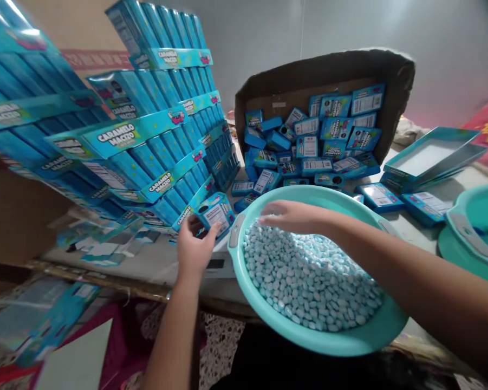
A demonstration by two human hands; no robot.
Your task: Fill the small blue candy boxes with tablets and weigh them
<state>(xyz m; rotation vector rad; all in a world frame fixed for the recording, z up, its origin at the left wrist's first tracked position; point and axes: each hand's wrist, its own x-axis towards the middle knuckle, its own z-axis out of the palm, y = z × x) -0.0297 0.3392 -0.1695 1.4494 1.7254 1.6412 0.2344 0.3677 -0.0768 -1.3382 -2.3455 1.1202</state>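
My left hand (195, 241) grips a small blue candy box (218, 213), thumb on the front and fingers round the side. The box is tilted, its printed label panel facing me, beside the rim of a turquoise basin (239, 265). Pale blue and white candies (308, 287) fill much of that basin. Over its far left part reaches my right hand (286, 214), fingers curled together just above the candies. What lies inside those fingers is hidden. Below the candy box, a grey device with a dark display (215, 264), like a scale, is partly covered by the basin.
Display trays of blue boxes (138, 135) are stacked high at left. A tipped cardboard carton (325, 70) holds many small boxes, some spilling out. At right are unfilled blue trays (430, 154) and another turquoise basin (471, 216). Flattened packaging (105, 244) lies near the table's front edge.
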